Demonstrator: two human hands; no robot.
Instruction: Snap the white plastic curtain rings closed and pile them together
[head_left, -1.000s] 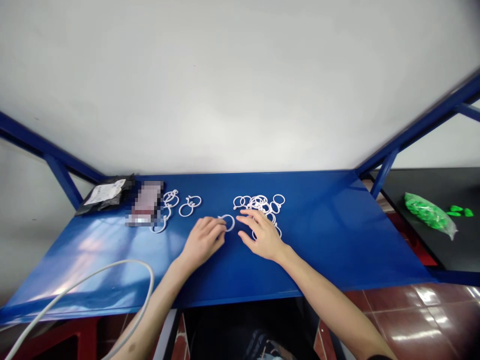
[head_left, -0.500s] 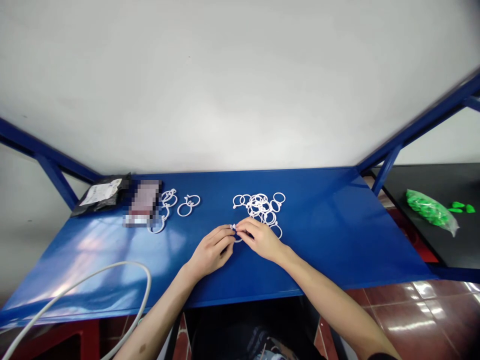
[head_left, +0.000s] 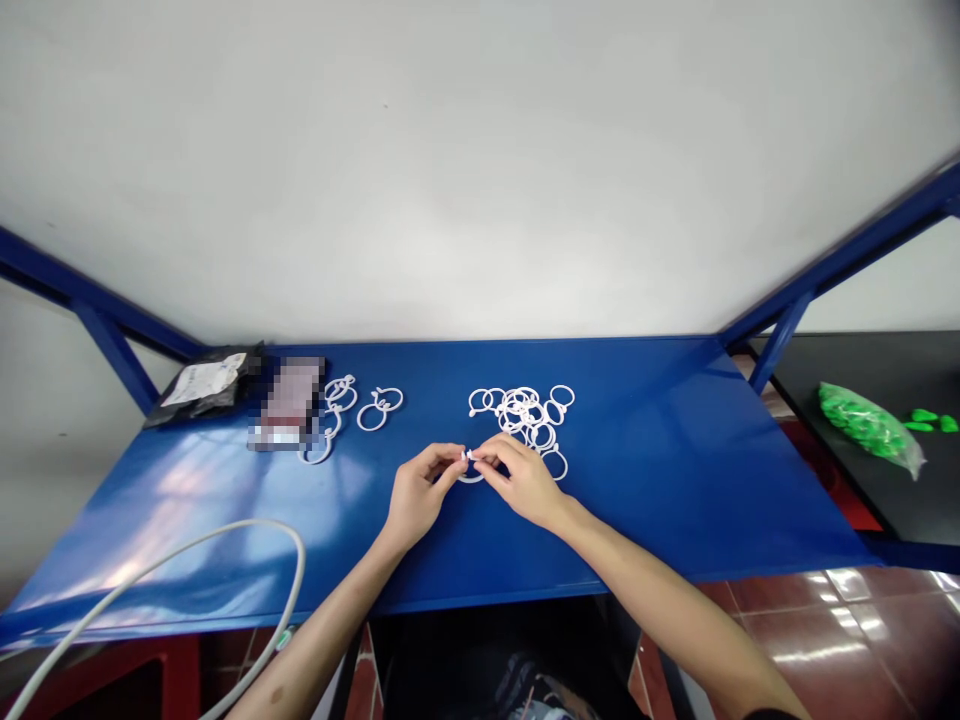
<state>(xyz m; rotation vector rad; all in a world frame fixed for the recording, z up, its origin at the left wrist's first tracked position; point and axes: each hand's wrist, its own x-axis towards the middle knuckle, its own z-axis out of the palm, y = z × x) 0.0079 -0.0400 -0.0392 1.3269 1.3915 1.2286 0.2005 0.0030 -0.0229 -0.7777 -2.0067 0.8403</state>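
Observation:
A small white plastic ring [head_left: 471,470] is pinched between my left hand [head_left: 420,492] and my right hand [head_left: 521,478], just above the blue shelf [head_left: 675,470]. Fingertips of both hands meet at the ring's clasp, and the fingers hide part of it. A loose pile of white rings [head_left: 529,415] lies just behind my right hand. To the left, a smaller group of white rings [head_left: 352,410] lies spread out.
A blurred flat object [head_left: 289,415] and a black packet [head_left: 206,385] lie at the shelf's far left. A white cable [head_left: 187,555] loops over the front left edge. On a black surface to the right lie a green bag [head_left: 866,420] and green pieces [head_left: 930,420].
Both hands lay on the shelf, the left touching a ring. They have since come together, lifted one ring and now pinch it between their fingertips.

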